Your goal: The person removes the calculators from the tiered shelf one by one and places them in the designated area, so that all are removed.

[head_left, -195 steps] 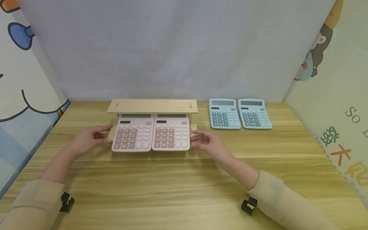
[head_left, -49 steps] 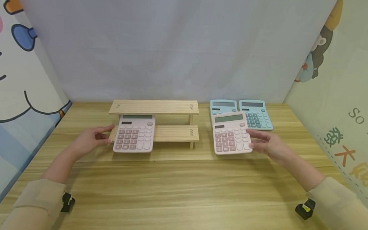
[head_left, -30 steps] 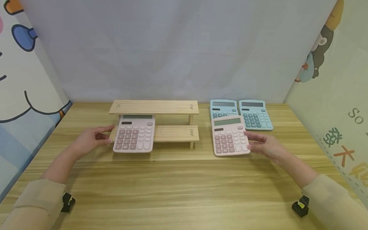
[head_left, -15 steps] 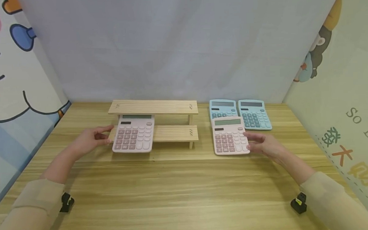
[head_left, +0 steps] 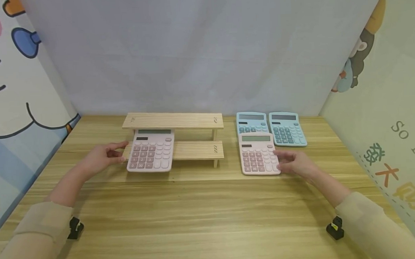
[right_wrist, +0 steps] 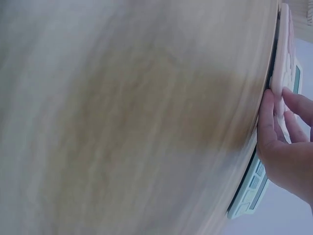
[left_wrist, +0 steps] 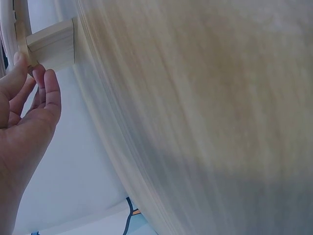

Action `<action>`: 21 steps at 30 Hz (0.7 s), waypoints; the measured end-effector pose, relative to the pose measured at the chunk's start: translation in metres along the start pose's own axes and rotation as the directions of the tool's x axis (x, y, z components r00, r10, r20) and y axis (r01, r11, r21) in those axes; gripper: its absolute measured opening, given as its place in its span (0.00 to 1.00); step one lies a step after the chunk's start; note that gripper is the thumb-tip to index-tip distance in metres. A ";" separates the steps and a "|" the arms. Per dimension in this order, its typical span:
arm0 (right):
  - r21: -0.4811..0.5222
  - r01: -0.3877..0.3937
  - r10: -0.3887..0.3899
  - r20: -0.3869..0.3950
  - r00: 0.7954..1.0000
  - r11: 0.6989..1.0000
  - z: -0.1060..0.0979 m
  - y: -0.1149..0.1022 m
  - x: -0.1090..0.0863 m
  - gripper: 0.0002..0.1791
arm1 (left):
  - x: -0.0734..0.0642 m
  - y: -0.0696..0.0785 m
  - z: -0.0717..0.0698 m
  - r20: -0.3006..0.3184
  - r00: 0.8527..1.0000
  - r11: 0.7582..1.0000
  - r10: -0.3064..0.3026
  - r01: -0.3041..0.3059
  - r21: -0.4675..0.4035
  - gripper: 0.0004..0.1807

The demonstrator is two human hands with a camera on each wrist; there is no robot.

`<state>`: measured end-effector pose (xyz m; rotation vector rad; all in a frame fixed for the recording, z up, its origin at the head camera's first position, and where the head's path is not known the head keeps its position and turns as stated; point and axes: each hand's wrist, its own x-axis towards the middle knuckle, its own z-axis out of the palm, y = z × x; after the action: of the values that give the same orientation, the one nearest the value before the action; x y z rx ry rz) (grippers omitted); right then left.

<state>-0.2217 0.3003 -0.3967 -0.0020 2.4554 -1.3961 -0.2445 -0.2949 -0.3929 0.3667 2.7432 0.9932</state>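
Note:
My left hand [head_left: 102, 159] pinches the left end of the lower board of a two-tier wooden shelf [head_left: 198, 150], thumb and fingertips meeting at its edge in the left wrist view. A pink calculator [head_left: 151, 151] leans on that lower board, its top under the upper board [head_left: 173, 120]. With my right hand [head_left: 296, 165] I grip the right edge of a second pink calculator [head_left: 258, 154], low over the table; the right wrist view shows the thumb on its edge [right_wrist: 279, 63] and fingers beneath. It overlaps the lower part of a blue calculator [head_left: 251, 120].
Another blue calculator [head_left: 288, 129] lies beside the first at the back right of the wooden table [head_left: 197, 217]. A grey cloth wall [head_left: 205, 53] stands behind, with printed cloths at both sides. The shelf's right leg [head_left: 215, 163] rests on the table.
Over the earlier frames the second pink calculator left the shelf's right half and moved right with my right hand, then came slightly down and left. My left hand stayed at the shelf end.

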 end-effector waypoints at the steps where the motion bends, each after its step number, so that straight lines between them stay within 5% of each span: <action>1: -0.007 0.003 -0.003 -0.005 1.000 1.000 0.000 0.000 0.000 0.35 | 0.000 0.000 0.000 0.000 1.000 1.000 0.000 0.000 0.001 0.34; 21: -0.134 0.034 -0.048 -0.100 0.994 0.990 0.006 -0.011 -0.003 0.33 | -0.001 0.000 0.001 -0.009 1.000 1.000 0.007 -0.007 0.017 0.34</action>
<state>-0.2184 0.2901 -0.3899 -0.0111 2.6430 -1.2768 -0.2436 -0.2948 -0.3935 0.3760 2.7621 0.9758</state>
